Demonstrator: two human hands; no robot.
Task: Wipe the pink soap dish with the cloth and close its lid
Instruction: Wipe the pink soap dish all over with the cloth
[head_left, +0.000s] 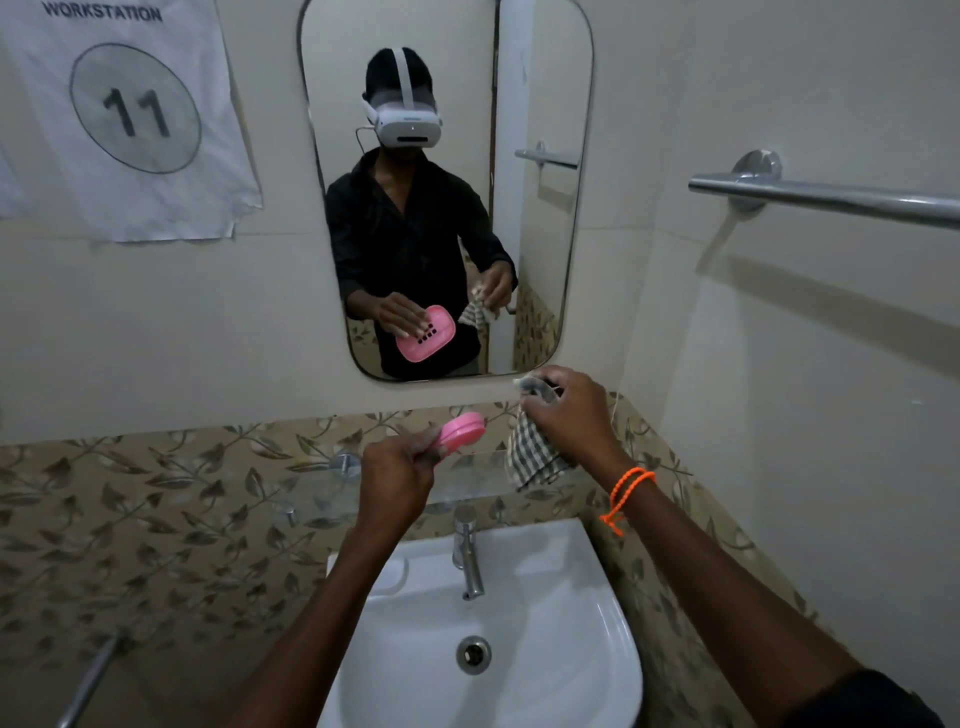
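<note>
The left hand curls its fingers around the pink oval plastic soap dish and holds it up above the white sink, tipped on its edge, likely so the cloth can reach it. The right hand pinches the grey and white checked cloth just beside the dish, not touching it, and the loose end hangs down. In the wall mirror you can see the side of the dish with small dark holes, so I think the wiping comes next and shutting the lid after that.
</note>
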